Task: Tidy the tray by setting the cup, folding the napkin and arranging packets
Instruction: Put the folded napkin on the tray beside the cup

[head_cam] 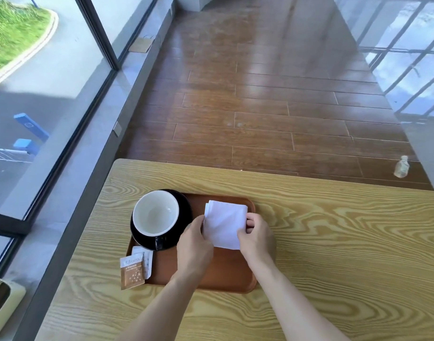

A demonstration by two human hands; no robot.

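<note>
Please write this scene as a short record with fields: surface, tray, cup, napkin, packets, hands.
surface: wooden table
tray: brown tray on the table
cup: empty white-lined cup on a black saucer, tray's far-left part
napkin: white napkin, folded, over the tray's far-right part
packets: packets at the near-left corner, overhanging the tray's edge
hands: left hand and right hand each grip a napkin side

Both hands forward, left hand point(195, 242) and right hand point(256, 236) pinching, fingers curled.

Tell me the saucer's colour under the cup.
Black saucer, clearest in the head view.
</note>
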